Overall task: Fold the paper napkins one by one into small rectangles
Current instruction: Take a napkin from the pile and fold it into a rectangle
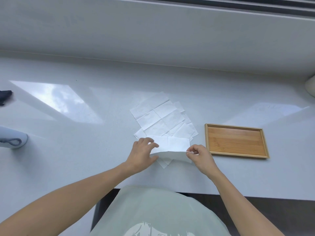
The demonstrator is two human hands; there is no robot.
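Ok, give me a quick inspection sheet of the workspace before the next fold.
Surface: glossy white countertop, window glare at left.
Job's things: white paper napkin mid-fold, near edge lifted; loose pile of unfolded white napkins behind it; empty rectangular bamboo tray to the right.
Clutter: pale blue object with grey cord loop and dark item at left edge; pale rounded object far right.
Grippers: left hand and right hand each pinch the napkin's ends.
Cables: nothing seen.
Surroundings: white wall ledge behind.
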